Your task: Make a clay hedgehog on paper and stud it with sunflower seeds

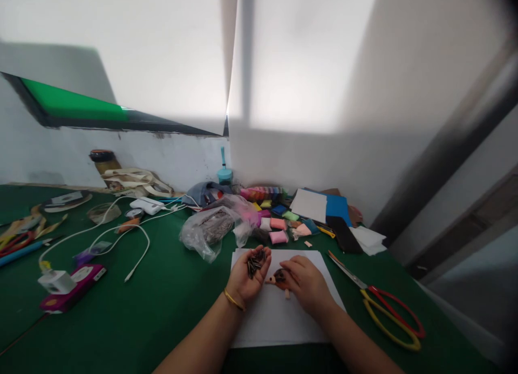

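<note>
My left hand (246,281) is cupped palm up and holds a small heap of dark striped sunflower seeds (254,264). My right hand (305,281) has its fingers drawn together at a small peach clay figure (271,280) with a dark eye and dark seeds on its back. Those fingers cover part of the figure, and what they pinch, if anything, is hidden. Under both hands lies white paper (279,328). Just beyond the left hand, a clear plastic bag (210,228) contains more brownish seeds.
Large scissors (380,301) with red and yellow handles lie at the right. Coloured clay packets (278,237) and a black phone-like slab (343,235) sit behind the paper. On the left are a white cable (140,255), a magenta power strip (75,290) and a white plug.
</note>
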Demonstrator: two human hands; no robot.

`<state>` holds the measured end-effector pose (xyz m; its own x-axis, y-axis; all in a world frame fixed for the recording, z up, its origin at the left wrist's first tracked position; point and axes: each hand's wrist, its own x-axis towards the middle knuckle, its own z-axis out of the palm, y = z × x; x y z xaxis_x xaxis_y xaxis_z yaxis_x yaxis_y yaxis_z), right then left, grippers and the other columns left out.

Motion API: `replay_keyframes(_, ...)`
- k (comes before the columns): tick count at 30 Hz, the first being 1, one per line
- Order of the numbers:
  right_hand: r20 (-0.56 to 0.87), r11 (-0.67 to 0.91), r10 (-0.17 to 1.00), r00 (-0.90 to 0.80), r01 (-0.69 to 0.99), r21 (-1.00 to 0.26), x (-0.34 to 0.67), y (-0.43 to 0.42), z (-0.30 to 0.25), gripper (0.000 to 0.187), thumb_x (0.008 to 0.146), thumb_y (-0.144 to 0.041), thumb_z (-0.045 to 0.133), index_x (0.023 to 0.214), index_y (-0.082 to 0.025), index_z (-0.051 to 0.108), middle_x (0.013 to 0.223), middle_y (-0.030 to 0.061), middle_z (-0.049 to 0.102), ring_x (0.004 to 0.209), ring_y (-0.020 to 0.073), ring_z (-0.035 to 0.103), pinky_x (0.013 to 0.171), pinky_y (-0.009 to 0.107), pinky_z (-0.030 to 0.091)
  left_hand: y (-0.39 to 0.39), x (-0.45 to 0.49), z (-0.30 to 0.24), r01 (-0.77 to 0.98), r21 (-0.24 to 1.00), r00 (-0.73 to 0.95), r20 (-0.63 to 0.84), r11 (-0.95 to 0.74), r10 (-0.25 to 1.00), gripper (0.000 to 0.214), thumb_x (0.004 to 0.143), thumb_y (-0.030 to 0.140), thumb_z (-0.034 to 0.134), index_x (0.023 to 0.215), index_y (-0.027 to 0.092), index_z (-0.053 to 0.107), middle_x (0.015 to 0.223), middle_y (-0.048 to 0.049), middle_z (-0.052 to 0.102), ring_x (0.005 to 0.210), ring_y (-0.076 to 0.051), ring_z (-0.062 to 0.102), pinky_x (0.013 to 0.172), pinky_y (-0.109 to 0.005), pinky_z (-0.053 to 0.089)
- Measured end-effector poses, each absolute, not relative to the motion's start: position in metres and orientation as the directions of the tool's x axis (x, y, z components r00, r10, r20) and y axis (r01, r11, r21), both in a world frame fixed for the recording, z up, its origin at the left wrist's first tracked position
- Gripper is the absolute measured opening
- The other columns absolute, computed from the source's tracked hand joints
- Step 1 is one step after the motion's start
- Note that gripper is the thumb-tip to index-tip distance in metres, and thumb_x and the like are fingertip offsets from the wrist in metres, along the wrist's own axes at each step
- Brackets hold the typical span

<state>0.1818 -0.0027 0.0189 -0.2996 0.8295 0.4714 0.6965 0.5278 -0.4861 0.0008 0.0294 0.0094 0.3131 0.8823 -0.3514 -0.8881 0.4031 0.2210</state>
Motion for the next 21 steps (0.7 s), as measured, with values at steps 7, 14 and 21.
replay_keyframes(7, 0.510, 0.537, 0.808, -0.294, 0.724, -0.434, 0.152, 0.012, 0.037, 0.012, 0.082, -0.019, 0.053, 0.088, -0.020, 0.063, 0.084, 0.0049, 0.059, 0.084, 0.0193, 0.052, 0.078, 0.031, 0.040, 0.024, 0.006, 0.008, -0.828, 0.292, 0.404, -0.280, 0.478, 0.871, 0.023, 0.086, 0.021, 0.045, 0.098, 0.009, 0.060, 0.092, -0.0123, 0.067, 0.076, -0.017, 0.066, 0.069, -0.029, 0.055)
replay_keyframes(14, 0.482, 0.510, 0.828, -0.286, 0.743, -0.434, 0.154, 0.023, 0.028, 0.018, 0.084, -0.019, 0.050, 0.095, -0.022, 0.064, 0.086, 0.0045, 0.060, 0.085, 0.0186, 0.054, 0.077, 0.030, 0.042, 0.025, 0.006, 0.002, -0.817, 0.311, 0.403, -0.294, 0.486, 0.866, 0.022, 0.085, 0.021, 0.048, 0.099, 0.008, 0.060, 0.088, -0.0114, 0.067, 0.081, -0.018, 0.066, 0.075, -0.029, 0.054)
replay_keyframes(21, 0.479, 0.459, 0.858, -0.185, 0.693, -0.555, 0.185, 0.026, 0.024, 0.031, 0.088, -0.021, 0.037, 0.111, -0.022, 0.059, 0.095, 0.0064, 0.060, 0.089, 0.0183, 0.056, 0.079, 0.030, 0.044, 0.025, 0.003, 0.007, -0.849, 0.282, 0.367, -0.295, 0.447, 0.882, 0.021, 0.084, 0.019, 0.050, 0.097, 0.007, 0.060, 0.110, -0.0175, 0.062, 0.110, -0.026, 0.055, 0.087, -0.035, 0.051)
